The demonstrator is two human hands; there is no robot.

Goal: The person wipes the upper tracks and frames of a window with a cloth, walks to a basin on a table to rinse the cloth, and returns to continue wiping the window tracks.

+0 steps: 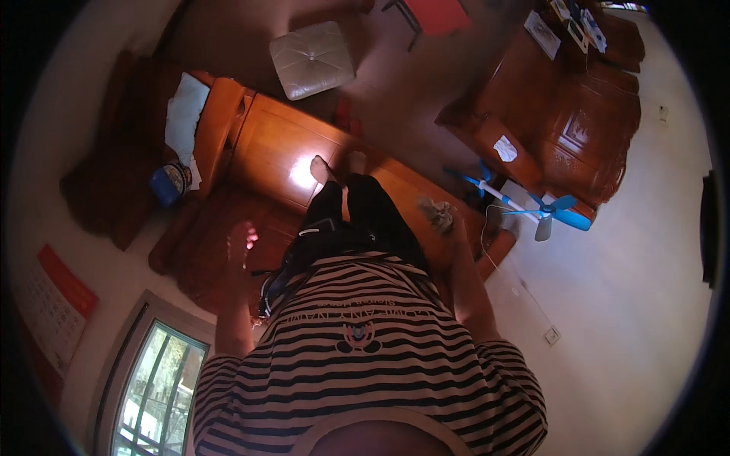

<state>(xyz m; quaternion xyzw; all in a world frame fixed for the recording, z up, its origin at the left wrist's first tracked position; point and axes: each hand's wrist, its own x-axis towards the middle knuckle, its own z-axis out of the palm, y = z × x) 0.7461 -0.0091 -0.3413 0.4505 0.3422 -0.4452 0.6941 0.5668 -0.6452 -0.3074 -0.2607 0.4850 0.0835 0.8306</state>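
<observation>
My right hand [456, 223] grips a crumpled greyish cloth [439, 214] above the wooden bench seat [274, 134]. On the other side, my left hand [245, 236] is raised over the bench's dark carved backrest [211, 228]. Its fingers look loosely bent and somewhat apart, with nothing seen in them, though the hand is blurred. My bare feet [321, 170] stand on the polished seat, where a bright reflection shines. A dark bag or garment with a zip [272, 288] hangs at my left side.
A blue-bladed standing fan [547, 210] leans near the bench's right end, its white cord trailing to a wall socket [551, 336]. A cushioned stool [312, 60] stands ahead. Another wooden sofa [576, 125] bears a white tissue [505, 148]. At left are a blue container [165, 185] and a barred window [159, 393].
</observation>
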